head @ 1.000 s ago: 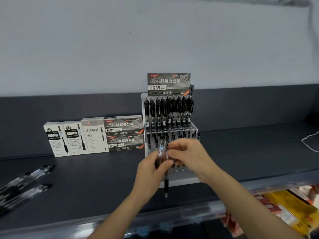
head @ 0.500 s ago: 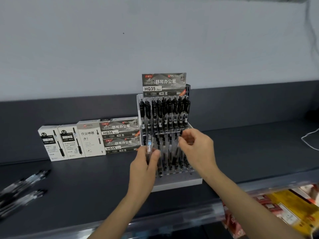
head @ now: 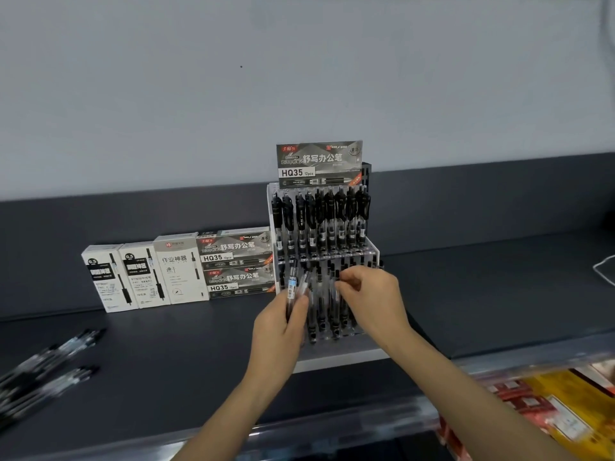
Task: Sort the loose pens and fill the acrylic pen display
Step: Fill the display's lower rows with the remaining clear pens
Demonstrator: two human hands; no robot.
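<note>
The clear acrylic pen display (head: 372,254) stands on the dark shelf with an HQ35 header card on top. Its upper row is full of black pens (head: 319,221); several more stand in the lower row. My left hand (head: 279,331) grips a small bunch of clear-barrelled pens (head: 293,287) upright in front of the display's lower left. My right hand (head: 372,301) pinches the top of a pen (head: 336,277) standing in the lower row. Loose pens (head: 43,367) lie in a heap at the far left of the shelf.
White pen boxes (head: 146,274) and two stacked grey HQ35 boxes (head: 238,261) stand left of the display against the back ledge. A white cable (head: 602,271) lies at the right edge. Red and yellow packets (head: 559,414) fill the shelf below.
My hands rose and parted. The pen that both hands held low in front of the display now stands in the lower row under my right fingers; my left hand moved left with its bunch.
</note>
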